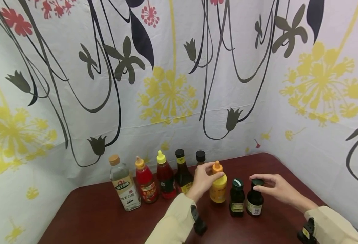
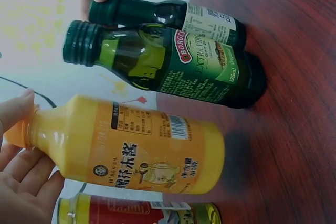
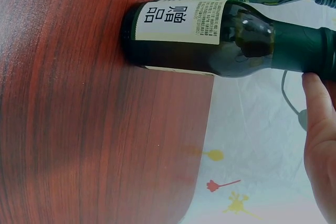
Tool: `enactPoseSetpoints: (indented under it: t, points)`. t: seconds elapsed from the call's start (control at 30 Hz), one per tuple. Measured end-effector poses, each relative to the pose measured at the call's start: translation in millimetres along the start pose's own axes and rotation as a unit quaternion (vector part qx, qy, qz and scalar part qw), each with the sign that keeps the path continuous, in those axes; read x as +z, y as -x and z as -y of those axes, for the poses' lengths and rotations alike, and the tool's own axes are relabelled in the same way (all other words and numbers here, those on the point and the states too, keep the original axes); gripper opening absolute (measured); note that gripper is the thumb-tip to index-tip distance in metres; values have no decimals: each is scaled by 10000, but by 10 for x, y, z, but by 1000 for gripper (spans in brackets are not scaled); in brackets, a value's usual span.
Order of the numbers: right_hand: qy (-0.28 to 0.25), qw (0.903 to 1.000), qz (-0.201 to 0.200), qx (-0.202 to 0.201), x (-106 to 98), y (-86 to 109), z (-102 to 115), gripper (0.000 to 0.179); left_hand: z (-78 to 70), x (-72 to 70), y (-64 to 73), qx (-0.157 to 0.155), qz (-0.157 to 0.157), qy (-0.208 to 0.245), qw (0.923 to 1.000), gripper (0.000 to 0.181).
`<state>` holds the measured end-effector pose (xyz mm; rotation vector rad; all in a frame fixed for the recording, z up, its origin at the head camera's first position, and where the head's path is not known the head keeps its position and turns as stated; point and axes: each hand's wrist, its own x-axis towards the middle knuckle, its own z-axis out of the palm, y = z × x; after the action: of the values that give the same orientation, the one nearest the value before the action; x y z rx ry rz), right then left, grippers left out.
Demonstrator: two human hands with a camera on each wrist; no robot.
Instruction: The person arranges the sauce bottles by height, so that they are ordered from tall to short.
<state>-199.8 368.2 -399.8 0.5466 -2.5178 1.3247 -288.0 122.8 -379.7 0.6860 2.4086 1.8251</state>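
Note:
My left hand (image 1: 204, 179) pinches a yellow squeeze bottle (image 1: 217, 190) of mustard sauce around its orange cap (image 2: 18, 132). In the left wrist view a shadow lies beside its base; whether the base touches the table I cannot tell. With thumb and fingers, my right hand (image 1: 276, 187) grips the green neck of a dark glass bottle (image 3: 181, 30), which stands upright with a white label. Between the two hands a green olive oil bottle (image 2: 199, 66) stands close beside the dark bottle. What the dark bottle contains does not show.
Left of my hands stand a clear vinegar bottle (image 1: 126, 191), two red sauce bottles, one with an orange cap (image 1: 146, 186) and one with a yellow cap (image 1: 166, 179), and a dark sauce bottle (image 1: 183, 174). A black-capped bottle (image 1: 200, 156) is partly hidden behind my left hand. Patterned cloth (image 1: 172, 142) borders the dark red table (image 1: 90, 217).

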Motion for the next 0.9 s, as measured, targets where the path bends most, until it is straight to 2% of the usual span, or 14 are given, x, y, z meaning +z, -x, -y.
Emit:
enactPoseSetpoints:
  t: [0.13, 0.37, 0.53, 0.77, 0.9]
  points:
    - [3, 10000, 32, -90, 11, -3, -3, 30, 26, 52, -60, 49, -109, -45, 9999, 39]
    - [46, 10000, -8, -32, -2, 10, -22, 30, 63, 140, -156, 618, -108, -403, 9972, 36]
    - [6, 10000, 66, -29, 4, 18, -30, 30, 42, 169, -235, 841, -111, -734, 9937, 36]
    - [-37, 10000, 71, -60, 8, 9, -20, 30, 19, 188, -364, 1016, -151, -875, 9909, 36]
    - [-46, 9999, 28, -94, 6, 6, -28, 30, 66, 213, -404, 1065, -127, -929, 9899, 36]
